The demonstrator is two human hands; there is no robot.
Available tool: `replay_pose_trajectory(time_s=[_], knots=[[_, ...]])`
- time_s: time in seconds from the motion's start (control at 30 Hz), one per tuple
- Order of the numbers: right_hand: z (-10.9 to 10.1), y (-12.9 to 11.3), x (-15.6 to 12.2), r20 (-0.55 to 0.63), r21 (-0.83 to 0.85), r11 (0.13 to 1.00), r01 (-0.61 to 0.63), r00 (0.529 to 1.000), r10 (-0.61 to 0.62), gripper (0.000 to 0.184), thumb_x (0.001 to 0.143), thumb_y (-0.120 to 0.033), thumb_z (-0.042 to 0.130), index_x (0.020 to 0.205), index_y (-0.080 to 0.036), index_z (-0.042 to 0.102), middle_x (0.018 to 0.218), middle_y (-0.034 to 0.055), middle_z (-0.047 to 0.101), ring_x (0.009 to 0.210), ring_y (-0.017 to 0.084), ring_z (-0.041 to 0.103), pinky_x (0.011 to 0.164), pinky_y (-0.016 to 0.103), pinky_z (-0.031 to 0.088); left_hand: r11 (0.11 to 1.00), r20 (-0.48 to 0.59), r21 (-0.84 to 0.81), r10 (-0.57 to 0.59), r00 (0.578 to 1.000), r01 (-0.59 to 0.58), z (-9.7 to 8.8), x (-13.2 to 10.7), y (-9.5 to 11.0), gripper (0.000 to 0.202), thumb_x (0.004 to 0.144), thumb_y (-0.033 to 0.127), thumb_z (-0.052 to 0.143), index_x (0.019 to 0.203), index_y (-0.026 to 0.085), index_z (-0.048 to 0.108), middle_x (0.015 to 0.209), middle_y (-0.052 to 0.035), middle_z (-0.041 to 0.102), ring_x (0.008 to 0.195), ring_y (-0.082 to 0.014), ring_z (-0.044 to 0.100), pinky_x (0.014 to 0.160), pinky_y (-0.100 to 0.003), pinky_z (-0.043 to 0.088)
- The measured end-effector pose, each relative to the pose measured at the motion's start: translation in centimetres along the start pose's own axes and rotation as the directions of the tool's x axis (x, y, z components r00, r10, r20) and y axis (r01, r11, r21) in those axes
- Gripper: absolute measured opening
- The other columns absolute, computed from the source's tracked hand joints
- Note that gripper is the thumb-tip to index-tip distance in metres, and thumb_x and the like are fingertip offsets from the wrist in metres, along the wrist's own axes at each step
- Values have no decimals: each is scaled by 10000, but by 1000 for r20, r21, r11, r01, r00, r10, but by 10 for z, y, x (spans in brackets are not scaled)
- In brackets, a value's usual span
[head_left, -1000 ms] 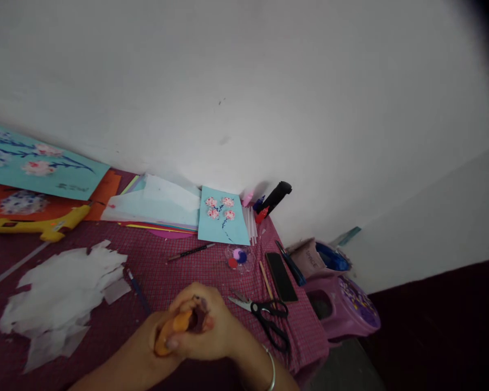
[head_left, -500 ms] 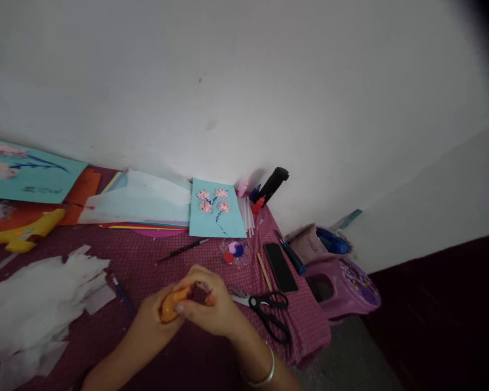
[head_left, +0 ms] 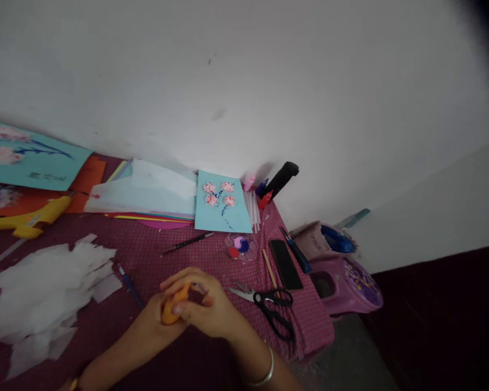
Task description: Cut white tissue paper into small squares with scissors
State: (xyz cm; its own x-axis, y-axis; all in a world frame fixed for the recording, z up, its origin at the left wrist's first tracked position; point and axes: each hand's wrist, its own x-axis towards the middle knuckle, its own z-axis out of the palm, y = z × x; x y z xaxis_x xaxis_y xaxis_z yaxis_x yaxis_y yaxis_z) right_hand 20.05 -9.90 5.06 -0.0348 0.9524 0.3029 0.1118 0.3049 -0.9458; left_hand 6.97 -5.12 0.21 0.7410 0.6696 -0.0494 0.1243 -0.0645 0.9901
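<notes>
Hands (head_left: 212, 309) hover over checked cloth (head_left: 212, 258) beside a pale wall (head_left: 244, 92).

Dim light; soft shadow on wall (head_left: 301, 92); top-right corner black.

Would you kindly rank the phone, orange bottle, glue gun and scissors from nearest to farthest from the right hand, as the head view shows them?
From the right hand:
1. Orange bottle: held between both hands.
2. Scissors: just to the right.
3. Phone: farther right, beyond the scissors.
4. Glue gun: far left.
</notes>
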Motion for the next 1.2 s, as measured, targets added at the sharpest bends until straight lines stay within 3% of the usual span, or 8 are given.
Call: replay_pose_trajectory(time_s=[0.13, 0.4, 0.53, 0.63, 0.83, 0.93, 1.03, 1.2], knots=[[6, 7, -5, -70, 99, 993, -70, 995, 78, 258, 800, -402, 726, 995, -235, 704, 998, 68, 690, 956, 213, 643, 872, 365, 492, 995, -11, -104, 9, 1000, -10, -3, -2, 8, 197, 735, 203, 588, 912, 173, 670, 844, -25, 715, 719, -156, 657, 660, -255, 549], [3, 2, -7, 245, 317, 924, -213, 960, 138, 293, 908, -455, 582, 1093, -252, 686, 1127, 93, 678, 1092, 246, 616, 923, 379, 463, 896, 461, -335, -115, 880, 292, -15, -16, 16, 507, 678, 146, 628, 1175, 205, 548, 653, 93, 509, 422, -28, 403, 383, -127, 358], [6, 7, -8, 183, 286, 940, -186, 973, 137, 223, 913, -421, 586, 1038, -261, 679, 1105, 76, 693, 1177, 252, 577, 1018, 417, 413, 974, 221, -221, 3, 975, 47, -15, -13, 22, 345, 726, 123, 579, 1066, 172, 609, 873, -7, 661, 640, -90, 575, 565, -187, 495], [8, 7, -7, 138, 195, 971, -136, 984, 110, 217, 935, -412, 553, 1050, -262, 661, 1122, 77, 693, 1240, 249, 533, 1069, 444, 373, 967, 101, -180, 201, 974, -181, -13, -9, 25, 270, 756, 109, 553, 1003, 166, 647, 1013, -62, 699, 903, -162, 644, 822, -274, 532], [4, -17, -10, 74, -88, 996, 3, 997, 3, 235, 927, -359, 567, 1130, -259, 628, 1235, 81, 656, 1187, 229, 572, 1046, 441, 411, 982, -38, 82, 177, 984, -173, -12, -11, 7, 188, 787, 215, 591, 963, 198, 655, 905, -33, 724, 785, -169, 673, 722, -281, 560], [-37, -25, -7, -195, -171, 984, -43, 981, 9, 229, 952, -383, 509, 1108, -250, 612, 1159, 77, 678, 1067, 213, 632, 901, 377, 516, 939, -169, 271, 263, 950, -212, -21, -10, 3, 358, 769, 237, 626, 1125, 211, 597, 1054, -52, 692, 927, -192, 662, 839, -316, 546], [-116, -19, 7, -608, -436, 866, -246, 790, -82, 244, 965, -397, 478, 1049, -219, 621, 1089, 68, 689, 1001, 198, 651, 882, 357, 533, 915, -277, 359, 294, 915, -186, -37, -5, 4, 219, 847, 288, 560, 1047, 221, 621, 988, -33, 685, 887, -176, 653, 818, -295, 536], [-240, 18, 42, -779, -493, 751, -439, 608, -157, 306, 948, -351, 558, 1187, -160, 575, 1160, 84, 631, 958, 210, 649, 802, 407, 562, 915, -360, 375, 291, 886, -149, -56, 4, 0, 209, 883, 371, 505, 830, 221, 641, 803, -6, 683, 747, -167, 635, 696, -253, 523]])
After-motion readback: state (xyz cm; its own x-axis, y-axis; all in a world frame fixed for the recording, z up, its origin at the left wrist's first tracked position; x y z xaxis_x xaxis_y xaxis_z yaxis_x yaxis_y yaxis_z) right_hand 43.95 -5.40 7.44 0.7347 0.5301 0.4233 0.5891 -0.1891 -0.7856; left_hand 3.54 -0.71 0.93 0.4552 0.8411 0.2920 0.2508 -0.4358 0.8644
